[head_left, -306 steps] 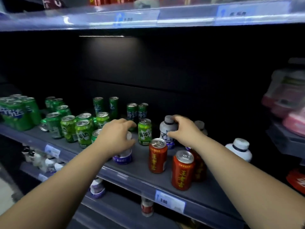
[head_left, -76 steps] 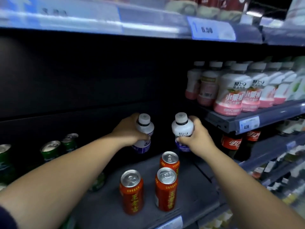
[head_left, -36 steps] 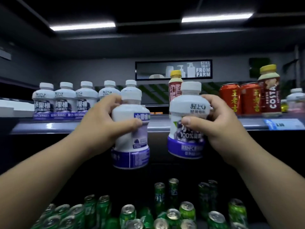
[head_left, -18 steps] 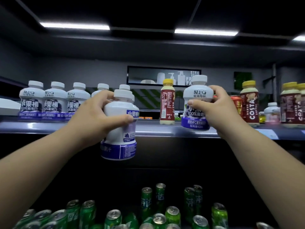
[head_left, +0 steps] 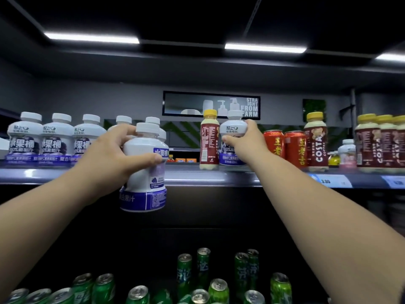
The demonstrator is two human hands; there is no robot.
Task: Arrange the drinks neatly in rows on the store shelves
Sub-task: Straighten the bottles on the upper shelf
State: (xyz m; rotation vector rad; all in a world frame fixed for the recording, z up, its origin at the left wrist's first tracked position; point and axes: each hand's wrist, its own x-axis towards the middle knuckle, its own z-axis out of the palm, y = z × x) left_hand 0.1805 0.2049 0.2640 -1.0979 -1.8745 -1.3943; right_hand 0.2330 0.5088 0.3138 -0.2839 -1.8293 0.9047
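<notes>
My left hand point(head_left: 114, 154) grips a white juice bottle with a purple base point(head_left: 145, 178), held in the air just in front of the top shelf's edge point(head_left: 192, 177). My right hand point(head_left: 246, 142) holds a second white and purple bottle point(head_left: 232, 130) that stands on the top shelf, right beside a yellow-capped brown bottle point(head_left: 209, 139). A row of matching white and purple bottles point(head_left: 54, 139) lines the left of that shelf.
Two red cans point(head_left: 285, 147) and yellow-capped Costa coffee bottles point(head_left: 316, 141) stand to the right of my right hand, with more at the far right point(head_left: 379, 143). Several green cans point(head_left: 203, 275) crowd the lower shelf. Price tags point(head_left: 331, 181) hang on the shelf edge.
My right hand has pushed its bottle further back onto the top shelf, beside the brown bottle. My left hand still holds its bottle in front of the shelf edge.
</notes>
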